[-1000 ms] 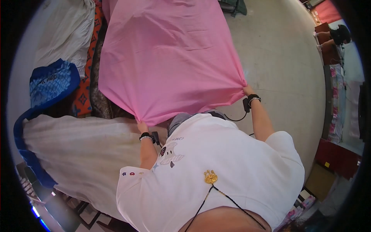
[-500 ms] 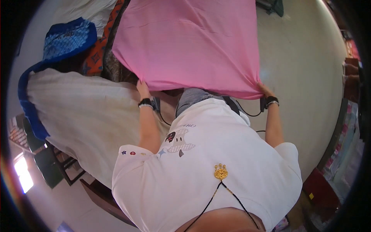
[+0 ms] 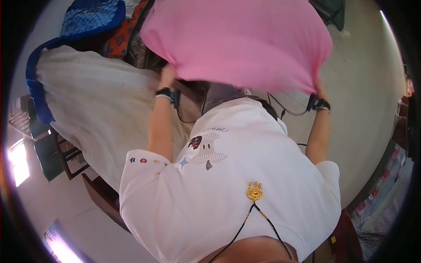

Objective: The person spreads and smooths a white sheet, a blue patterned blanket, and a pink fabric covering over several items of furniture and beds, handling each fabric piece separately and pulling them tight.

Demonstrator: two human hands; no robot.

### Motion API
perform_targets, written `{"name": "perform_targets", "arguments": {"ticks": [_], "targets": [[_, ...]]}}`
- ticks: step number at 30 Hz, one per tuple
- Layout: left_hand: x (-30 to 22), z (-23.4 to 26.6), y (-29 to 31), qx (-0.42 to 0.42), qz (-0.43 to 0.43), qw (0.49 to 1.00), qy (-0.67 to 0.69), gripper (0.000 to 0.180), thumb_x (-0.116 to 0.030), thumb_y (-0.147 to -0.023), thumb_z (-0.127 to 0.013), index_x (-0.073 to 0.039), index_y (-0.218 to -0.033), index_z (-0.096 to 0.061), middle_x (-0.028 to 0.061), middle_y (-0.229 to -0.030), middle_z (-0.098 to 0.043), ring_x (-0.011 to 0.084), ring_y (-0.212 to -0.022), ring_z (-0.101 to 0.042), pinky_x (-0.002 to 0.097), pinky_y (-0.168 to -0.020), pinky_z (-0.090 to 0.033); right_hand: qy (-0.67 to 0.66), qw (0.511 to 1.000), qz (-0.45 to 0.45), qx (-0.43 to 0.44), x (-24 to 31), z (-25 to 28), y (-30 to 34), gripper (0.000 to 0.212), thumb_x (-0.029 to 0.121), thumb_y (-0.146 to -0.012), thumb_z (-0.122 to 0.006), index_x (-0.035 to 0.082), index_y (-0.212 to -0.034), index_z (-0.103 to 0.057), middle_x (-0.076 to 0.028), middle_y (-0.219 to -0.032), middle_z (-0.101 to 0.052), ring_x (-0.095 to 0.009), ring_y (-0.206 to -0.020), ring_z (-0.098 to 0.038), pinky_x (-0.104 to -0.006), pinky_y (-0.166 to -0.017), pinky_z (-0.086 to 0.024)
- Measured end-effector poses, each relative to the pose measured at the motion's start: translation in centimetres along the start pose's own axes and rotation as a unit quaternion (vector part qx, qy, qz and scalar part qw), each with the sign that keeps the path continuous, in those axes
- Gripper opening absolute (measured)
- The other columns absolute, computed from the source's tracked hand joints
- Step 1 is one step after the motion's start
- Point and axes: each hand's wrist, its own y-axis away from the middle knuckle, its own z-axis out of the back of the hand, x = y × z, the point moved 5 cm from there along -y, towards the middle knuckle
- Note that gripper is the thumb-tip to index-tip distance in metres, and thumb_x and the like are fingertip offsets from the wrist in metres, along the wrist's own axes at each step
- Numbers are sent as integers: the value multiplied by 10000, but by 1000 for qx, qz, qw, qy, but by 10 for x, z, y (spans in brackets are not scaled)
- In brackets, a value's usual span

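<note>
A large pink cloth [image 3: 241,44] is stretched out in front of me, billowing upward in the middle. My left hand [image 3: 168,75] is closed on its near left corner, a little blurred by motion. At the near right corner, my right hand [image 3: 321,91] grips the fabric too, with folds gathering toward the fingers. The near edge of the cloth hangs between both hands, off my legs. Its far edge runs out of the picture at the top.
To the left spreads a whitish sheet [image 3: 96,101] with a blue border, on a bed-like surface. A blue patterned cloth [image 3: 92,19] and an orange patterned cloth [image 3: 117,44] lie beyond it. Pale floor [image 3: 364,87] extends on the right. Dark cables hang near both wrists.
Both hands have risen and moved farther out, the right one also to the right. The pink cloth has puffed up and widened between them, and its near edge has lifted.
</note>
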Motion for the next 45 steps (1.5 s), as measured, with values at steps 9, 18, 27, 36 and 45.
{"name": "perform_targets", "arguments": {"ticks": [9,18,27,36,45], "targets": [[-8,25,-41,4,129,976,173,243,-182,-668,-381,33,-709,-487,238,-716,-480,394,-707,-439,421,-606,-343,219,967,-109,-75,-27,17,10,492,394,-680,-459,-44,-902,-489,-122,-827,-535,-212,-775,-497,-312,-657,-380],[-22,125,-143,-149,75,924,345,276,-216,-735,-425,44,-801,-491,163,-727,-523,224,-637,-483,291,-602,-366,-303,936,86,-158,185,-2,-12,358,291,-758,-421,3,-968,-454,-69,-918,-496,-180,-803,-474,-292,-701,-366],[27,-116,49,180,218,922,264,243,-222,-676,-413,-12,-718,-529,217,-752,-496,347,-741,-470,389,-662,-374,530,805,-255,78,-142,-31,21,400,316,-678,-439,-30,-870,-502,-172,-828,-522,-223,-773,-503,-337,-645,-372],[68,42,-85,-113,228,843,474,251,-210,-716,-435,7,-820,-507,91,-757,-532,191,-695,-482,288,-649,-360,113,979,-98,-140,137,-48,-8,489,371,-723,-409,-43,-982,-423,-136,-966,-468,-208,-871,-449,-297,-707,-362],[49,-12,-36,2,311,567,763,236,-257,-724,-440,-43,-778,-526,83,-749,-554,216,-722,-519,334,-640,-392,226,964,-100,-98,34,-2,10,442,328,-727,-367,-41,-961,-432,-155,-911,-488,-253,-854,-470,-334,-693,-370]]}}
